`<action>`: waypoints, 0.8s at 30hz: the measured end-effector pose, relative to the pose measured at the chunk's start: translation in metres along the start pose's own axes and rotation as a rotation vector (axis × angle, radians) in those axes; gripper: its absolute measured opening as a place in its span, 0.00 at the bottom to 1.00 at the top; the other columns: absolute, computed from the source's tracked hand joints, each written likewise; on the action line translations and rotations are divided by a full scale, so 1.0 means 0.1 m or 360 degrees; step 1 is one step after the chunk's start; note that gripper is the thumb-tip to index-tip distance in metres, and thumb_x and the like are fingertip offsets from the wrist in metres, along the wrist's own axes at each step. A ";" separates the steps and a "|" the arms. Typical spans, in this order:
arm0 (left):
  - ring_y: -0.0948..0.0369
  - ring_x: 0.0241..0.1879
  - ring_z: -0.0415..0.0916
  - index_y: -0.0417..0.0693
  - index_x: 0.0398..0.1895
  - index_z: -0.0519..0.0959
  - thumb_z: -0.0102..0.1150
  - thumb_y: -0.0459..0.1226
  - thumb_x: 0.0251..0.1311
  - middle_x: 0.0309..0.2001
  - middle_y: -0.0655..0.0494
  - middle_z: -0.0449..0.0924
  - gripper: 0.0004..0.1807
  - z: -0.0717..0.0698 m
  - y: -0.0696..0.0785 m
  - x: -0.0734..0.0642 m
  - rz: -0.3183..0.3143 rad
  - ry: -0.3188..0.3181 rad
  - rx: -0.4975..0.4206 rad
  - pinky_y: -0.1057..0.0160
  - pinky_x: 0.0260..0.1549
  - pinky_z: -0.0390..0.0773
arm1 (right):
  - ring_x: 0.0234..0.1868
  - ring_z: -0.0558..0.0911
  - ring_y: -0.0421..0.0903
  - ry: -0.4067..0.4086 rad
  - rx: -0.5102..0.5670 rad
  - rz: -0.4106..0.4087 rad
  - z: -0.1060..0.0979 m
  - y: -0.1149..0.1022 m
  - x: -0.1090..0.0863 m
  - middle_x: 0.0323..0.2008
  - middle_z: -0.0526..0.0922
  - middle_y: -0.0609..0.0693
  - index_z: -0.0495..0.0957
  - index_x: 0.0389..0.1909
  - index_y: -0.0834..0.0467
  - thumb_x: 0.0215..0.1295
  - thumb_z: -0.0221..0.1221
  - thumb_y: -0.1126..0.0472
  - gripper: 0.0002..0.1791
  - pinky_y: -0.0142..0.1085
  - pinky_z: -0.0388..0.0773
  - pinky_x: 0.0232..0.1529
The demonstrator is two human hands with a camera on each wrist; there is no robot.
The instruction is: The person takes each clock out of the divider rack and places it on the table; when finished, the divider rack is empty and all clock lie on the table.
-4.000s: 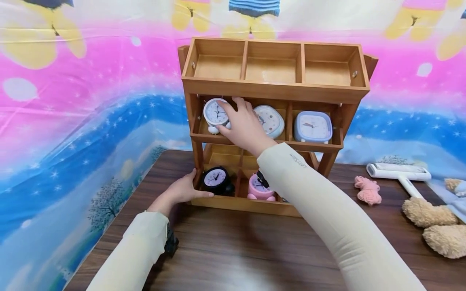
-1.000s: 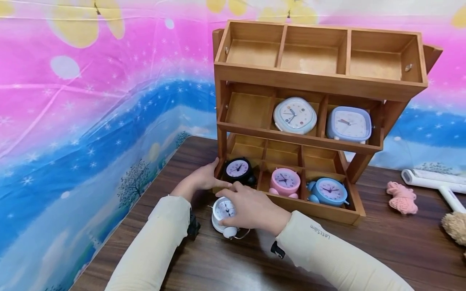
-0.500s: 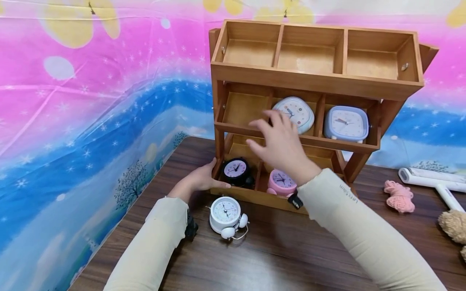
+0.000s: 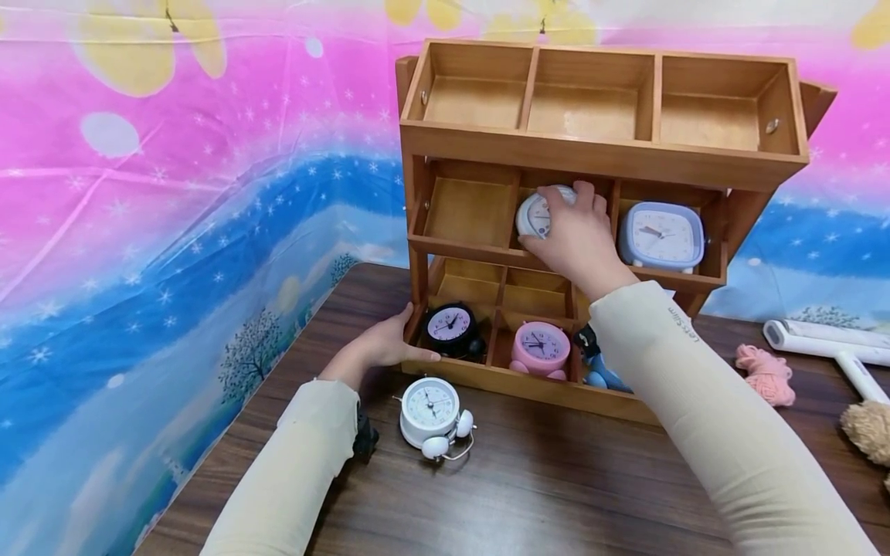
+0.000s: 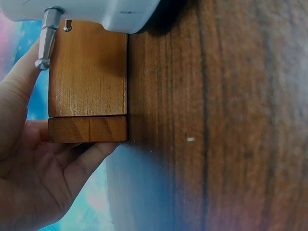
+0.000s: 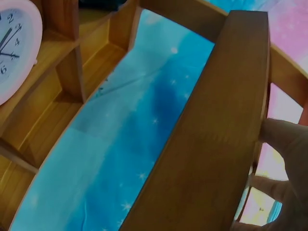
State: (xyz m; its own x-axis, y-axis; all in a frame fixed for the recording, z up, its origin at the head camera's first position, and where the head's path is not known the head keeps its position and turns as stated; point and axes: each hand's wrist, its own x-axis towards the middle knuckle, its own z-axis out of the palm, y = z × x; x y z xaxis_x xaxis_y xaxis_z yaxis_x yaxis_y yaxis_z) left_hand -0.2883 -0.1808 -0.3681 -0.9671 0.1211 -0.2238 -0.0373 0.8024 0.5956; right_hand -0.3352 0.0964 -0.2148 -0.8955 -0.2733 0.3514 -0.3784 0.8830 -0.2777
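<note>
My right hand grips a rounded pale blue-and-white clock in the middle compartment of the rack's middle tier, its fingers covering much of the dial. At the lower left, my left hand holds the bottom corner of the wooden rack; the left wrist view shows fingers and thumb around the wooden end. A white twin-bell alarm clock lies face up on the table before the rack. On the bottom tier sit a black clock, a pink clock and a blue clock, mostly behind the right sleeve.
A lavender square clock sits in the middle tier's right compartment. Pink yarn, a white T-shaped tool and a fluffy brown toy lie right of the rack. A printed cloth hangs behind the table.
The white twin-bell clock came from the middle tier's left compartment down to the table, where my right hand released it. That hand then rose to the pale blue-and-white clock; my left hand stayed put.
</note>
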 end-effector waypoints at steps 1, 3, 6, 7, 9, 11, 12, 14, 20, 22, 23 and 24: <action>0.43 0.74 0.51 0.46 0.80 0.36 0.68 0.59 0.56 0.78 0.41 0.45 0.63 0.00 0.00 0.00 -0.0003 -0.0001 -0.0006 0.44 0.69 0.57 | 0.68 0.53 0.70 -0.0017 -0.0001 0.0010 0.00 0.01 0.01 0.71 0.47 0.70 0.60 0.75 0.56 0.64 0.63 0.47 0.42 0.62 0.55 0.68; 0.43 0.74 0.51 0.46 0.80 0.36 0.68 0.59 0.56 0.78 0.40 0.45 0.63 0.01 -0.01 0.00 0.0002 -0.0002 -0.0009 0.44 0.69 0.57 | 0.66 0.56 0.70 -0.0033 0.0000 0.0019 0.01 0.01 0.02 0.70 0.48 0.70 0.60 0.75 0.55 0.62 0.65 0.46 0.43 0.62 0.57 0.66; 0.43 0.74 0.51 0.47 0.80 0.36 0.68 0.59 0.56 0.78 0.41 0.45 0.63 0.01 -0.01 0.00 0.0000 0.0002 -0.0009 0.44 0.69 0.57 | 0.65 0.57 0.69 -0.0041 -0.0001 0.0036 0.01 0.01 0.04 0.70 0.49 0.70 0.60 0.75 0.54 0.61 0.66 0.45 0.44 0.63 0.60 0.63; 0.43 0.74 0.51 0.47 0.80 0.36 0.68 0.59 0.56 0.78 0.41 0.45 0.63 0.01 -0.01 0.00 -0.0003 0.0003 -0.0009 0.44 0.69 0.57 | 0.64 0.58 0.69 -0.0045 -0.0001 0.0043 0.01 0.01 0.04 0.69 0.50 0.70 0.60 0.75 0.53 0.60 0.67 0.45 0.44 0.63 0.61 0.61; 0.43 0.74 0.51 0.47 0.80 0.36 0.67 0.59 0.56 0.78 0.41 0.45 0.63 0.01 0.00 0.00 -0.0003 0.0003 -0.0009 0.43 0.69 0.57 | 0.63 0.58 0.69 -0.0053 -0.0001 0.0055 0.00 0.01 0.06 0.69 0.50 0.70 0.60 0.75 0.53 0.60 0.68 0.47 0.44 0.63 0.62 0.60; 0.43 0.74 0.51 0.47 0.80 0.36 0.67 0.59 0.56 0.78 0.41 0.45 0.63 0.00 0.01 -0.01 -0.0004 0.0005 -0.0010 0.43 0.69 0.57 | 0.63 0.58 0.69 -0.0063 0.0005 0.0059 -0.01 0.02 0.07 0.68 0.50 0.70 0.60 0.75 0.52 0.60 0.68 0.48 0.45 0.63 0.62 0.60; 0.43 0.74 0.51 0.47 0.80 0.36 0.67 0.59 0.56 0.78 0.41 0.44 0.62 0.00 0.01 -0.01 -0.0005 0.0006 -0.0010 0.43 0.69 0.57 | 0.63 0.58 0.69 -0.0068 0.0008 0.0057 -0.02 0.02 0.08 0.68 0.50 0.70 0.60 0.75 0.52 0.60 0.68 0.49 0.44 0.64 0.62 0.60; 0.43 0.74 0.51 0.46 0.80 0.36 0.67 0.59 0.57 0.78 0.40 0.45 0.62 0.00 0.02 -0.01 -0.0002 0.0008 -0.0005 0.43 0.69 0.57 | 0.63 0.57 0.69 -0.0071 0.0004 0.0045 -0.03 0.03 0.09 0.68 0.50 0.71 0.60 0.75 0.52 0.60 0.68 0.49 0.44 0.64 0.61 0.59; 0.43 0.74 0.51 0.47 0.80 0.37 0.67 0.58 0.57 0.78 0.40 0.45 0.62 0.01 0.02 -0.02 -0.0009 0.0007 -0.0017 0.43 0.69 0.57 | 0.61 0.57 0.69 -0.0088 -0.0015 0.0040 -0.02 0.05 0.09 0.67 0.51 0.71 0.60 0.75 0.52 0.59 0.67 0.47 0.45 0.64 0.60 0.58; 0.43 0.74 0.51 0.47 0.81 0.36 0.67 0.58 0.57 0.78 0.41 0.45 0.61 0.01 0.02 -0.03 -0.0010 0.0006 -0.0020 0.43 0.69 0.57 | 0.61 0.58 0.69 -0.0091 -0.0027 0.0043 -0.02 0.04 0.10 0.66 0.52 0.71 0.59 0.75 0.52 0.59 0.68 0.46 0.46 0.64 0.61 0.58; 0.43 0.74 0.51 0.47 0.81 0.36 0.67 0.57 0.58 0.78 0.41 0.45 0.61 0.01 0.02 -0.03 -0.0010 0.0006 -0.0022 0.43 0.69 0.57 | 0.60 0.58 0.69 -0.0095 -0.0034 0.0047 -0.03 0.04 0.10 0.66 0.52 0.72 0.59 0.75 0.52 0.58 0.68 0.46 0.46 0.64 0.61 0.57; 0.43 0.74 0.51 0.47 0.81 0.36 0.67 0.57 0.58 0.78 0.41 0.45 0.61 0.01 0.02 -0.03 -0.0010 0.0006 -0.0022 0.43 0.69 0.57 | 0.60 0.58 0.69 -0.0098 -0.0040 0.0053 -0.03 0.03 0.11 0.66 0.52 0.72 0.59 0.75 0.52 0.58 0.69 0.46 0.47 0.64 0.62 0.57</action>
State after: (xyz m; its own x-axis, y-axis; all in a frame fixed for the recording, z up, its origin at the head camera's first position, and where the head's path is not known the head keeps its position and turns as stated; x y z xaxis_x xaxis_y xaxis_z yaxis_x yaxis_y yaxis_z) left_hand -0.2851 -0.1788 -0.3667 -0.9677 0.1137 -0.2249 -0.0471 0.7951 0.6047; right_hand -0.3453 0.0973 -0.2090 -0.9204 -0.2660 0.2865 -0.3431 0.9010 -0.2654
